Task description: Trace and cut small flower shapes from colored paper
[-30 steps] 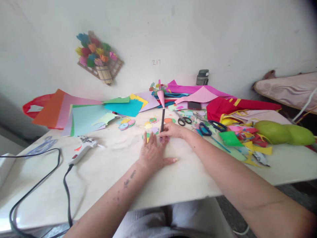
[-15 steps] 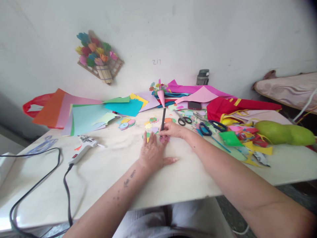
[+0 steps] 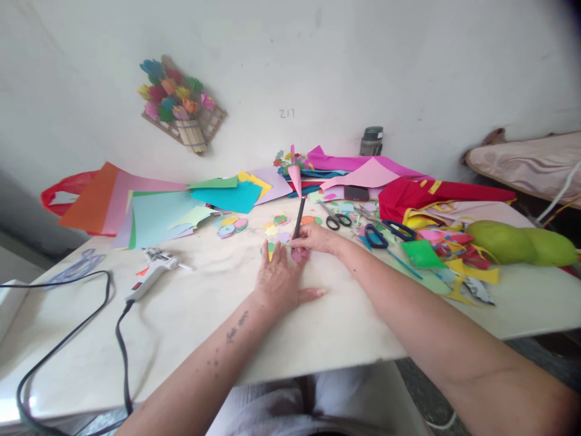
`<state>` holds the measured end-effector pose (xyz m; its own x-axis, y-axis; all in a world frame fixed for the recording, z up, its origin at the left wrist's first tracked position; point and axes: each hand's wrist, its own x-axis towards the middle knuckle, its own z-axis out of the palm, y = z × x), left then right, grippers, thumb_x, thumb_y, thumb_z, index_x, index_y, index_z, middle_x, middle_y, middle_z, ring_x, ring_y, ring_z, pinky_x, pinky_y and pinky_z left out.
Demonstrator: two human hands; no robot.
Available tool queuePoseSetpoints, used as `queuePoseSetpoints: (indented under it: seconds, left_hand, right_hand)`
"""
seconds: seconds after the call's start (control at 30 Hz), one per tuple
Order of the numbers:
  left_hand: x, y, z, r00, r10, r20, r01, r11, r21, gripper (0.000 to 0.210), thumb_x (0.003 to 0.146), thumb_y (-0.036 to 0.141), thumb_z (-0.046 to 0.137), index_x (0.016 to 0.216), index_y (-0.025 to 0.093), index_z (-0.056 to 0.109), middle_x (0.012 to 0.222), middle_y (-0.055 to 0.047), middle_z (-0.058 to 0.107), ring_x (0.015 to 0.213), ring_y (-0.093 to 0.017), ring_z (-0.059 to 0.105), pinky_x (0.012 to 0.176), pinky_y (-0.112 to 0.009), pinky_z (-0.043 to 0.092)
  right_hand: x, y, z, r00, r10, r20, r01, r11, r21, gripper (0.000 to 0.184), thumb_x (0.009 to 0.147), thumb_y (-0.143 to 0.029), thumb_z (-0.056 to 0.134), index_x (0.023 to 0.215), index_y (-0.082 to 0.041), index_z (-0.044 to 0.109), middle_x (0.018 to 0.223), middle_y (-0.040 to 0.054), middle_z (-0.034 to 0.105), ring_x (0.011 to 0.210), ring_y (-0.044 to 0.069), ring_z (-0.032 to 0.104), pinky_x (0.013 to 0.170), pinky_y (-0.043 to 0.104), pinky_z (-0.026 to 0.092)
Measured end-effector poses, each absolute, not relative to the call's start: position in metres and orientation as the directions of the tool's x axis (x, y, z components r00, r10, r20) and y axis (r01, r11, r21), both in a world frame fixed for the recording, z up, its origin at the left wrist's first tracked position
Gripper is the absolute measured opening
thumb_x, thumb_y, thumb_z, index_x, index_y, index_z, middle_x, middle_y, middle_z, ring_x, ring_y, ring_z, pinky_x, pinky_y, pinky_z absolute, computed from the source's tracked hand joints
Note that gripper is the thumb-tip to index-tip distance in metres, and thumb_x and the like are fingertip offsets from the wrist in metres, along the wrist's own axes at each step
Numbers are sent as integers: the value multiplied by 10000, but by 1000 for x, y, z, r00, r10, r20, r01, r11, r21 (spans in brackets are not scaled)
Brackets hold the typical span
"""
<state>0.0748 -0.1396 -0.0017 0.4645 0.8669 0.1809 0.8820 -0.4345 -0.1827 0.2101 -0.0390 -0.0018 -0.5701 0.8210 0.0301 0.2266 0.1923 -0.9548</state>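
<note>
My left hand [image 3: 279, 280] lies flat on the table, fingers spread, its fingertips at a small pink paper cutout [image 3: 301, 254]. Between the fingers of my right hand [image 3: 315, 237] is a slim black pen [image 3: 299, 219], held upright with its lower end down at the pink cutout. The pen's tip is hidden by the fingers. Just beyond my hands lie paper flower shapes, among them a lilac one [image 3: 283, 237] and an orange one [image 3: 311, 220]. A green and yellow piece [image 3: 270, 249] shows beside my left fingertips.
A white glue gun [image 3: 152, 275] with a black cord lies left. Scissors [image 3: 338, 219], navy-handled scissors [image 3: 376, 236], paper scraps [image 3: 463, 245] and green fruit [image 3: 521, 243] are at right. Coloured sheets [image 3: 167, 212], a phone [image 3: 356, 193] and a pink paper cone [image 3: 295, 179] line the back.
My right hand and the pen have shifted very slightly to the left over the pink cutout. My left hand stays in place.
</note>
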Motion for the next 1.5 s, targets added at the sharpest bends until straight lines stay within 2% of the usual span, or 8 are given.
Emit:
queuePoseSetpoints:
  seconds: [0.17,0.37,0.5,0.67,0.8,0.97,1.5]
  left_hand:
    - [74,-139,-4,467,863,195,882,-440,-167,833,670,765,330,1299,227,425,1261,-150,483,1247,-374,304,1028,-584,41]
    - [71,-138,-5,472,853,223,882,-454,-130,820,671,761,343,1296,236,425,1309,-152,443,1274,-375,252,1018,-609,35]
    - [70,-136,-2,512,833,211,859,-499,-113,783,702,743,318,1296,243,424,1406,-104,338,1320,-360,150,1020,-619,-1]
    - [68,-134,0,568,799,197,822,-561,-93,708,772,679,284,1324,246,382,1349,-37,439,1339,-311,125,1036,-612,-19]
    - [68,-133,-1,572,796,199,819,-565,-98,707,773,679,283,1317,240,395,1333,-30,458,1331,-309,164,1036,-618,-30]
    - [69,-133,-3,584,782,220,812,-567,-140,696,765,671,329,1307,244,413,1316,-43,477,1316,-321,207,1041,-619,20]
    - [69,-134,-2,591,775,225,806,-575,-138,676,761,656,368,1302,256,424,1307,-56,485,1302,-330,241,1045,-612,56]
  right_hand:
    - [211,-33,-7,-557,825,98,212,255,-943,323,638,-408,665,750,-107,623,523,-27,553,476,73,477,481,203,371]
    - [228,-24,-2,-502,849,166,224,314,-923,300,652,-388,653,733,-102,616,539,-15,563,476,66,462,473,198,344]
    - [242,-25,7,-570,821,39,266,229,-936,253,650,-349,658,702,-109,599,493,-30,541,428,51,427,443,188,320]
    - [248,-29,12,-608,791,-59,303,164,-939,222,635,-314,670,693,-115,590,496,-26,554,407,42,421,418,180,304]
    - [249,-30,13,-631,772,-75,318,170,-933,208,621,-298,678,669,-116,591,484,-27,551,404,42,416,420,183,310]
    - [248,-28,11,-666,743,-73,312,189,-931,198,628,-295,667,683,-114,607,490,-29,554,418,48,431,433,187,320]
    - [246,-34,17,-670,734,-107,351,187,-917,207,640,-308,668,692,-113,620,532,-23,560,460,59,454,472,197,348]
